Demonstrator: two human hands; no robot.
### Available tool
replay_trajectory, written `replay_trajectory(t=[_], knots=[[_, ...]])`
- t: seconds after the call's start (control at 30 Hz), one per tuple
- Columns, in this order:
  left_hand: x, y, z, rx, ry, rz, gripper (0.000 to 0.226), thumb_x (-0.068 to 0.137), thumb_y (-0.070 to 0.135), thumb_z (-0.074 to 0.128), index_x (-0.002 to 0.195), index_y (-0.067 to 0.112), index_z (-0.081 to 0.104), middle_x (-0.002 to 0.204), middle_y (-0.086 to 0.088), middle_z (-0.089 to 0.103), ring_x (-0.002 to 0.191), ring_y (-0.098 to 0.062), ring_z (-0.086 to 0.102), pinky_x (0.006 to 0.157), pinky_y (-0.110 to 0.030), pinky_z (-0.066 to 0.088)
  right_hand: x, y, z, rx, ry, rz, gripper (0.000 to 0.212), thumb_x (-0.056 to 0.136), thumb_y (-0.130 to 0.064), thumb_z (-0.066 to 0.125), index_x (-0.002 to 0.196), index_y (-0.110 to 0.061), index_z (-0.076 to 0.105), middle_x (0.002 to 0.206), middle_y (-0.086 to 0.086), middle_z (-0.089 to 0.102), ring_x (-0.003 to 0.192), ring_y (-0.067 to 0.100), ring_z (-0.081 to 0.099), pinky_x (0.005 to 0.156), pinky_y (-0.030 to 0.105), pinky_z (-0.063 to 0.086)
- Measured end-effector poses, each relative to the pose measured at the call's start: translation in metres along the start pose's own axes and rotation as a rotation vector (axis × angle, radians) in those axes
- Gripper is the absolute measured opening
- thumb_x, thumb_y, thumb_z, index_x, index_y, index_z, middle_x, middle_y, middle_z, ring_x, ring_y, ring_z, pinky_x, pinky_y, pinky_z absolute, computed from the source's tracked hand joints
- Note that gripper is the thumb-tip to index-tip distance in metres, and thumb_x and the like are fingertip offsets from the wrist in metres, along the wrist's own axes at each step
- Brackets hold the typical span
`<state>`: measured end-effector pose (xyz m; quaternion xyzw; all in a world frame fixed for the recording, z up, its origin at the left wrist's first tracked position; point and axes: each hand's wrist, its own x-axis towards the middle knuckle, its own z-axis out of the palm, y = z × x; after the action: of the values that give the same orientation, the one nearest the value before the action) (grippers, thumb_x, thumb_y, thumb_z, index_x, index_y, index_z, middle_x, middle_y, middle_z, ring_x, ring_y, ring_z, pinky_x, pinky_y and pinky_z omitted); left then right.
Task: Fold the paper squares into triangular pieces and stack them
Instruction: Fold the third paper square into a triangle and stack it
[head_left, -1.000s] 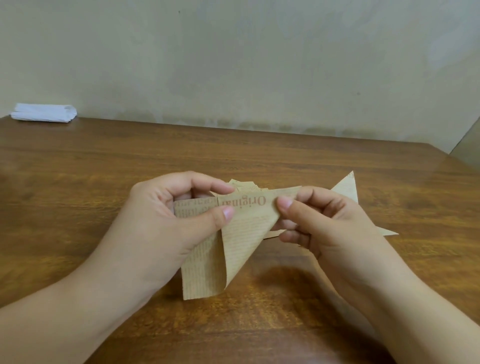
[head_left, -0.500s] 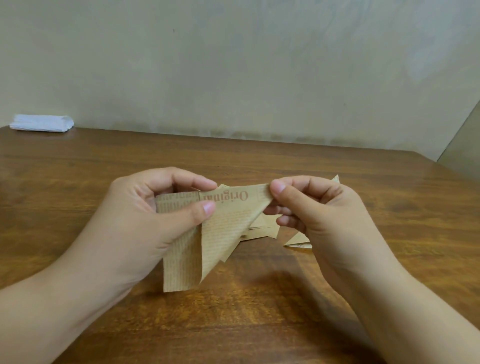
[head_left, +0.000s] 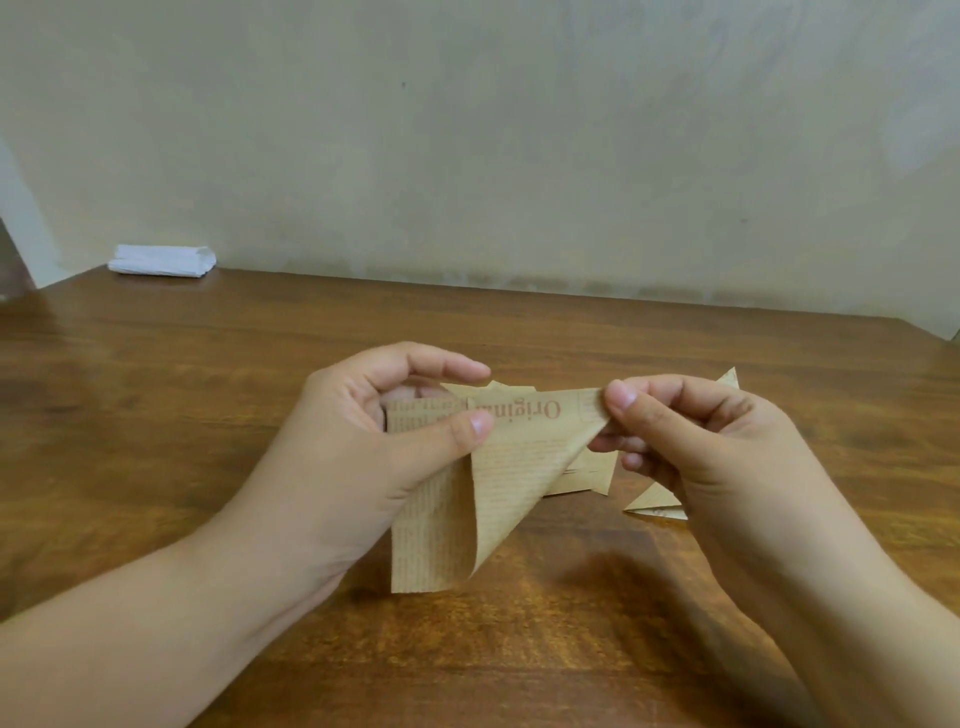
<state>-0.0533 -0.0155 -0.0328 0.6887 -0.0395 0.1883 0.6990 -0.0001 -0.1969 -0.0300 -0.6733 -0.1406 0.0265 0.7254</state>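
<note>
Far off at the left, a white folded bundle (head_left: 162, 261) lies at the back edge of the wooden table (head_left: 208, 395), well apart from the work. Nearer, the left hand (head_left: 363, 457) pinches the paper square (head_left: 498, 467) between thumb and forefinger, thumb pressed on the near face just under the top edge, the other fingers curled behind the sheet. The square hangs above the table, half turned over on itself — its lower part curves in a soft roll, not yet a crease, with the printed word upside down along the top. At the right, the right hand (head_left: 696, 447) nips the sheet's right-hand corner between thumb and fingertip, the remaining fingers tucked under. Behind and right of the hands, some folded triangles (head_left: 587, 473) lie on the table, loosely overlapping rather than squared; one more (head_left: 655, 504) peeks out beside the right wrist.

To do this fold well, I judge the two corners should meet exactly before any pressing — then lay the sheet down and run a finger along the roll from the middle outward. Creasing in the air risks a skewed diagonal.
</note>
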Motion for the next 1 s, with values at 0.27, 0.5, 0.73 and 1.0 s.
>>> replay_trajectory(t=[0.27, 0.5, 0.73, 1.0], knots=[[0.001, 0.0006, -0.0017, 0.037, 0.004, 0.013, 0.016, 0.054, 0.018, 0.073, 0.068, 0.024, 0.075, 0.076, -0.006, 0.072, 0.07, -0.014, 0.069, 0.065, -0.025, 0.057, 0.0003, 0.0012, 0.0008, 0.018, -0.008, 0.014, 0.023, 0.058, -0.031, 0.07, 0.069, -0.012, 0.073, 0.067, 0.008, 0.071, 0.061, 0.007, 0.065, 0.058, 0.015, 0.048], [0.0036, -0.0029, -0.0024, 0.054, 0.019, 0.015, 0.016, 0.051, 0.02, 0.074, 0.066, 0.024, 0.075, 0.077, -0.007, 0.072, 0.072, -0.014, 0.069, 0.065, -0.025, 0.058, -0.0006, -0.001, 0.002, 0.036, -0.059, 0.05, 0.022, 0.055, -0.032, 0.071, 0.066, -0.013, 0.074, 0.068, 0.006, 0.071, 0.061, 0.007, 0.065, 0.062, 0.019, 0.047], [0.0023, -0.0026, -0.0009, 0.034, 0.021, 0.02, 0.016, 0.053, 0.016, 0.073, 0.066, 0.025, 0.075, 0.077, -0.002, 0.073, 0.073, -0.012, 0.07, 0.061, -0.021, 0.055, -0.0007, -0.0016, 0.0018, -0.01, -0.074, 0.014, 0.024, 0.057, -0.03, 0.071, 0.072, -0.011, 0.072, 0.07, 0.008, 0.072, 0.064, 0.009, 0.066, 0.059, 0.017, 0.046], [0.0021, -0.0017, 0.0006, 0.009, 0.03, 0.021, 0.017, 0.051, 0.014, 0.072, 0.066, 0.022, 0.075, 0.076, -0.007, 0.073, 0.069, -0.013, 0.069, 0.061, -0.021, 0.057, 0.0002, -0.0006, -0.0004, 0.0, -0.062, 0.016, 0.017, 0.063, -0.031, 0.068, 0.066, -0.015, 0.072, 0.067, 0.006, 0.072, 0.063, 0.008, 0.067, 0.059, 0.016, 0.047]])
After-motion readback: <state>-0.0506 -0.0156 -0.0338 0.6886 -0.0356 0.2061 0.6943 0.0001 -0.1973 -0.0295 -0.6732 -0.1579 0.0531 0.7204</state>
